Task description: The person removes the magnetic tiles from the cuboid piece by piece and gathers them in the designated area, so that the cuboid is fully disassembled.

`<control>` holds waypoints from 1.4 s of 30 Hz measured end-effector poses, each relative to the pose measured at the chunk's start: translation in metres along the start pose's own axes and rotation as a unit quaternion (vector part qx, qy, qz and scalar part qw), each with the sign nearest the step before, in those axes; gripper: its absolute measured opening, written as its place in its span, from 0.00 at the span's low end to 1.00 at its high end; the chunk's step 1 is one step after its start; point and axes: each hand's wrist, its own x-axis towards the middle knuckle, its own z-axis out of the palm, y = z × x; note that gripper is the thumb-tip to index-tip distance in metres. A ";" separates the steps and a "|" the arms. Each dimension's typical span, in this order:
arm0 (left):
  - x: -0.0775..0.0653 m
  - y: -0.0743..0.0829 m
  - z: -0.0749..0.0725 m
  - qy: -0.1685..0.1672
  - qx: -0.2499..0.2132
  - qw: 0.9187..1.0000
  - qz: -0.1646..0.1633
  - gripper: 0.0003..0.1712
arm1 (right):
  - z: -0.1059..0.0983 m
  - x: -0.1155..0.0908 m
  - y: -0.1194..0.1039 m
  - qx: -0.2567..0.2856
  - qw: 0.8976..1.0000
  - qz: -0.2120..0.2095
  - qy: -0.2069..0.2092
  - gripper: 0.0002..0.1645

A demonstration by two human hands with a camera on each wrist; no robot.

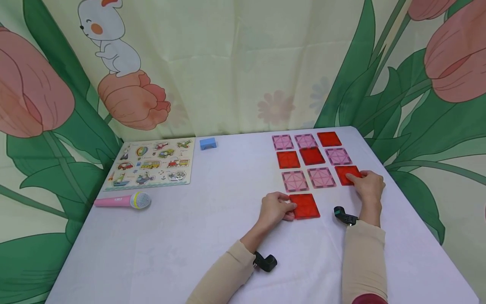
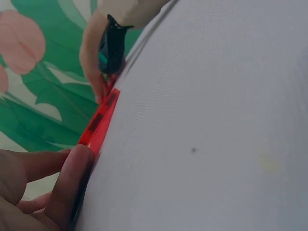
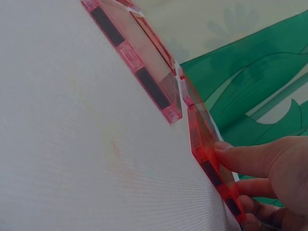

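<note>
In the head view, my left hand [image 1: 276, 207] pinches the left edge of a red square tile [image 1: 306, 207] at the front of a tile group. Thumb and fingers are on that tile's edge in the left wrist view too, where the tile [image 2: 103, 120] appears edge-on. My right hand [image 1: 367, 185] holds another red square tile [image 1: 343, 175] by its right side, the thumb over its top. Beside that one lies a pink tile [image 1: 321, 177]; further pink and red tiles stretch behind in rows. The right wrist view shows dark strips inside the held tile's [image 3: 204, 144] rim.
A wooden picture puzzle board [image 1: 152, 164] lies at the table's back left, with a pink toy microphone [image 1: 117, 201] before it. A small blue block [image 1: 208, 144] sits beside the board. Behind the white-covered table [image 1: 171, 253] hangs a printed curtain [image 1: 228, 63].
</note>
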 end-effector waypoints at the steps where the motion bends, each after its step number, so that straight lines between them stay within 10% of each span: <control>1: 0.000 0.000 0.000 0.001 -0.001 1.000 -0.002 0.17 | 0.000 0.000 0.000 0.000 1.000 0.001 0.000 0.42; 42: 0.003 -0.005 -0.016 -0.024 -0.023 0.999 -0.001 0.15 | -0.002 -0.001 -0.002 -0.013 1.000 0.004 -0.002 0.44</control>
